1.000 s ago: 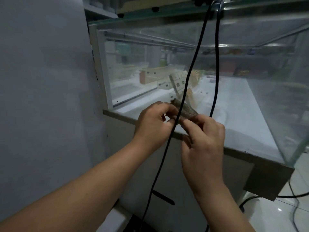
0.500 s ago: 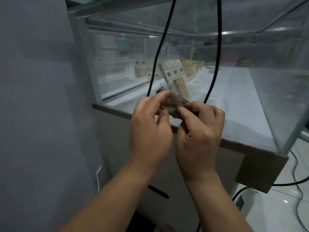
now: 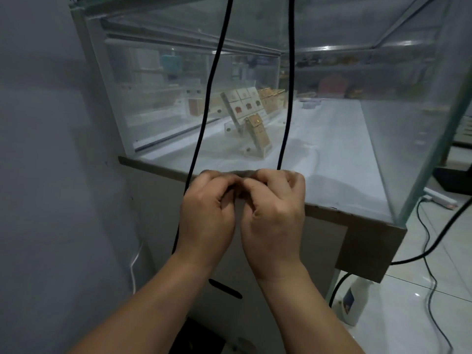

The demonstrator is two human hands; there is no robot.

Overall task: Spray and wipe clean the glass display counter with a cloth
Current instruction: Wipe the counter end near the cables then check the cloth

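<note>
- Dim grey wall is seen on the left and glossy white floor tiles on the right, with the large clear glass display counter set between them.
- A small grey-brown cloth is held bunched up in front of the counter's near lower edge. Only a narrow, crumpled strip of it is seen above the knuckles, the rest being hidden by the fingers.
- The cloth's left end is pinched by the left hand, whose fingers are curled inward over it.
- The cloth's right end is gripped by the right hand, likewise curled, and the two hands are set close together, thumb side to thumb side.
- The counter's glass is seen to be hazy, and a brown board edge runs along its base.
- Small cream and gold boxes are displayed on a clear tilted stand inside.
- Two black cables hang in front of the glass, one passing just left of the left hand, the other dropping behind the right.
- A white plastic spray bottle stands on the floor beside the counter's near corner.
</note>
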